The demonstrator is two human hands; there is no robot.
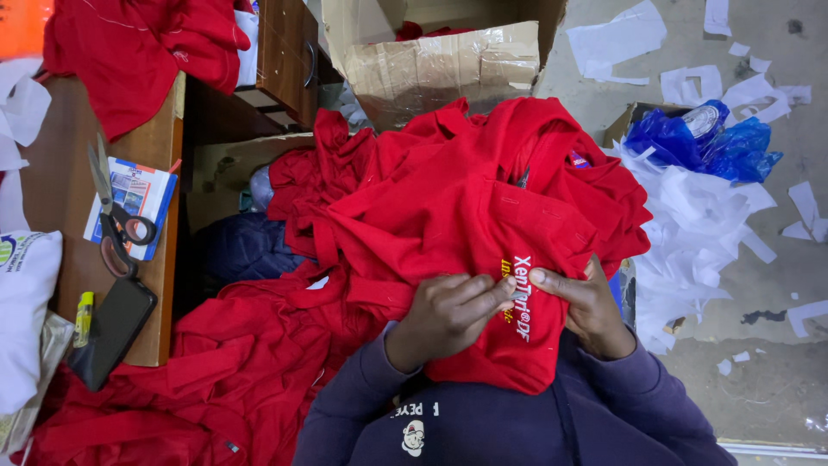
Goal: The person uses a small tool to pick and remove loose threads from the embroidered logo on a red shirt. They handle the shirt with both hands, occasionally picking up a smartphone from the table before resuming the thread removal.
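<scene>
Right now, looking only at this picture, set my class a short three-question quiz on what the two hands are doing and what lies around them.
1. True or false: both hands grip the same red shirt.
2. What lies on the wooden table next to the scissors? A) a phone B) a cup C) a hammer
3. Fill in: the blue plastic bag sits on a heap of white ____ scraps.

Key
1. True: the left hand and the right hand pinch the shirt at its printed lettering.
2. A: a dark phone lies just below the scissors.
3. Paper: the paper scraps spread over the floor too.
</scene>
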